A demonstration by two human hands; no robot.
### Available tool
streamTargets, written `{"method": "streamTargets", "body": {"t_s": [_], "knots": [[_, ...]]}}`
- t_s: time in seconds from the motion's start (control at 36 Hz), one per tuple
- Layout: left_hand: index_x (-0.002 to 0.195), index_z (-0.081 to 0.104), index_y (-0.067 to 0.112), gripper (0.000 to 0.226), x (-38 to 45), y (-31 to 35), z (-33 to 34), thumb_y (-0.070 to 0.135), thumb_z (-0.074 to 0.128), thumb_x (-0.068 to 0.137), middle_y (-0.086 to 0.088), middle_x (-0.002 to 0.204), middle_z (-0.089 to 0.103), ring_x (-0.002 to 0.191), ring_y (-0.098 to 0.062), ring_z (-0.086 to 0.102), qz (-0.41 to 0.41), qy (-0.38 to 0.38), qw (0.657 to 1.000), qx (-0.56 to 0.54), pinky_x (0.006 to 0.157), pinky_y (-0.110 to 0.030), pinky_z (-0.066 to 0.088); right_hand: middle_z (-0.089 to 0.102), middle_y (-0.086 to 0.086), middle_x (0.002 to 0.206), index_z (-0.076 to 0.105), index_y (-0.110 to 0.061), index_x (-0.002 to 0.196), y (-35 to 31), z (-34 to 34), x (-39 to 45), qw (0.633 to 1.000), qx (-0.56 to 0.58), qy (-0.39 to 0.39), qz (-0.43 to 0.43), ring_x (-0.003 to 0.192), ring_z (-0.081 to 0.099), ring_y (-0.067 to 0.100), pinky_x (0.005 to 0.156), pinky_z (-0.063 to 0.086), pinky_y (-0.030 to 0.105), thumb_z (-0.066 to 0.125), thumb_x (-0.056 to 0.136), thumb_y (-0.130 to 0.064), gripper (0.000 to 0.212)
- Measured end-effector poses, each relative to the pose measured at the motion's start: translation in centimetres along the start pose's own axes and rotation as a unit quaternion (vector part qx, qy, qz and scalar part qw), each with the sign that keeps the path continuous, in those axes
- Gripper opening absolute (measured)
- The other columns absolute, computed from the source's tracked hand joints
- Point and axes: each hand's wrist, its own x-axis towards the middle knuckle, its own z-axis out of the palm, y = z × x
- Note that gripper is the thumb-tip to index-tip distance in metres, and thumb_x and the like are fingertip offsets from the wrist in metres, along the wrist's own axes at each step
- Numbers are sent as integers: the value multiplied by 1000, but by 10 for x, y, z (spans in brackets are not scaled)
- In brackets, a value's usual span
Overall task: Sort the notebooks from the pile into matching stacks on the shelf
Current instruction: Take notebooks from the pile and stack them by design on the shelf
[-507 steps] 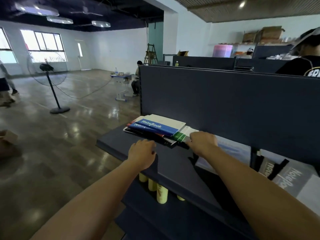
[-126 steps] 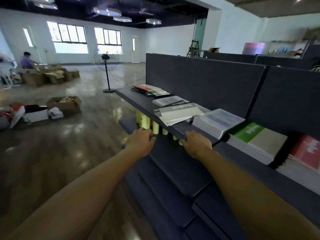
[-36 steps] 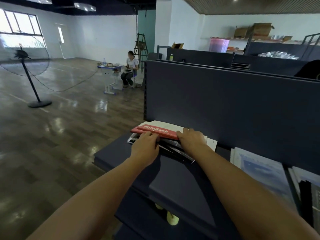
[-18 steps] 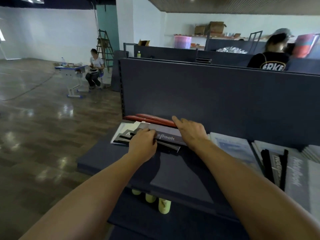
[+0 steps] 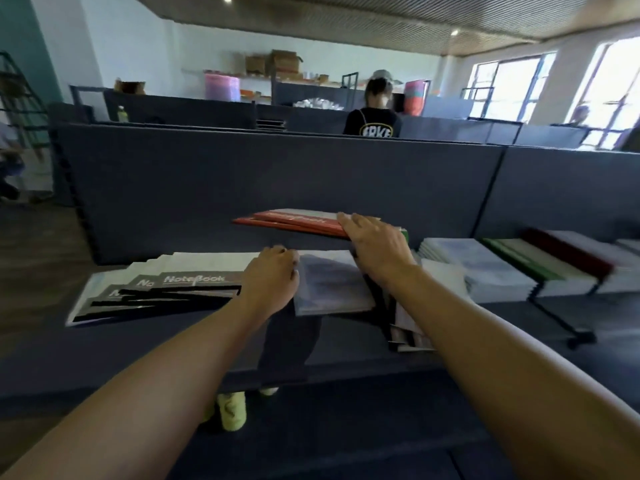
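While lifted, red notebooks (image 5: 294, 221) under right hand (image 5: 377, 245)

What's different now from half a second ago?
The right hand has carried the red notebooks rightward, lifted above the shelf. The left hand has slid right onto a pale blue notebook. The grey notebooks stay fanned out on the shelf.

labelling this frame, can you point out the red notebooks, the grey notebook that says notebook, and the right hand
red notebooks (image 5: 294, 221): head view, on the top red cover near its lettering.
grey notebook (image 5: 197, 279): head view, on the printed title band.
right hand (image 5: 375, 242): head view, on the back of the hand.
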Motion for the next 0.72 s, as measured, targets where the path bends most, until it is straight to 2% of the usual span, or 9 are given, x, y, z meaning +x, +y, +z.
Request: {"method": "streamTargets", "body": {"t_s": [0.11,0.28,0.36,0.5,0.56,0.61,0.72], "knots": [[110,64,13,23,8,53,17,15,50,91,-6,113,60,110,-26,52,40,11,999,-16,85,-37,45,33,6,151,18,-18,151,47,-6,-40,999,-9,5,45,135,37,25,103,35,37,41,98,-10,59],[110,64,11,22,8,152,45,16,50,93,-7,112,60,107,-26,54,98,-13,995,-32,83,-39,48,37,5,149,24,-16,150,132,-9,-108,995,-24,25,97,134,39,23,103,36,34,40,99,-11,54],[113,61,12,22,3,210,56,16,49,95,-7,117,59,106,-25,56,127,-23,991,-27,80,-33,48,37,4,150,24,-15,150,178,-13,-144,993,-32,20,113,136,38,22,106,35,34,44,97,-11,56],[117,60,15,26,-8,303,77,15,47,95,-3,120,58,111,-21,51,147,-33,987,-47,82,-32,45,37,1,150,27,-16,149,249,-16,-199,989,-25,23,144,138,34,20,108,30,30,52,93,-9,62],[120,61,15,27,-9,337,87,18,49,95,-3,123,58,114,-21,52,150,-39,985,-76,88,-33,45,37,1,149,26,-16,149,274,-16,-216,988,-29,21,151,138,34,20,108,30,31,49,94,-10,60],[121,61,14,28,-8,370,99,20,51,96,-4,123,58,115,-23,53,152,-61,980,-110,93,-35,45,38,1,149,26,-16,148,297,-15,-230,986,-28,18,164,138,35,21,108,31,32,49,94,-11,59],[128,53,13,35,-7,429,115,33,45,100,-9,123,59,116,-26,54,147,-140,963,-179,93,-35,44,41,2,147,30,-15,147,334,-10,-250,981,-18,26,190,135,40,22,105,37,35,48,96,-15,54]]}}
